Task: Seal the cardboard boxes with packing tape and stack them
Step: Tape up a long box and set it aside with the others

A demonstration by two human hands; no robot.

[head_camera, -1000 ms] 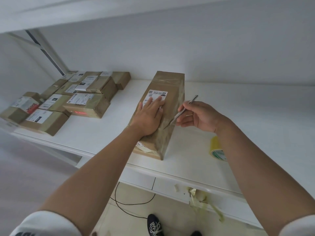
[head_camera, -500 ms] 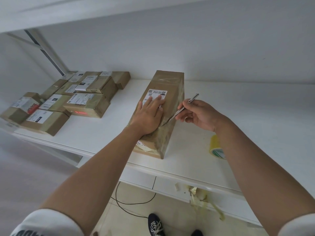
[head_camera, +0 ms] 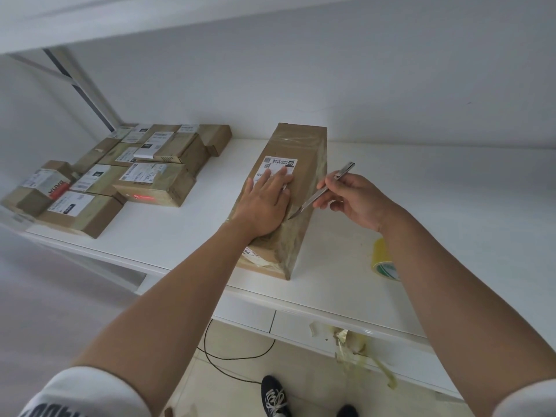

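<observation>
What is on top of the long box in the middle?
On the long box lie a white label and the flat left hand, which covers the label's near part. The box's contents are hidden.

Short white sleeves (head_camera: 90,389) were worn, dark lettering printed on left one. Forearms were left bare. Dark shoe (head_camera: 275,397) with white laces was worn.

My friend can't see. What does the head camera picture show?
A left hand presses flat on a taped box while the right hand holds a knife at its edge. More boxes and tape sit nearby.
</observation>
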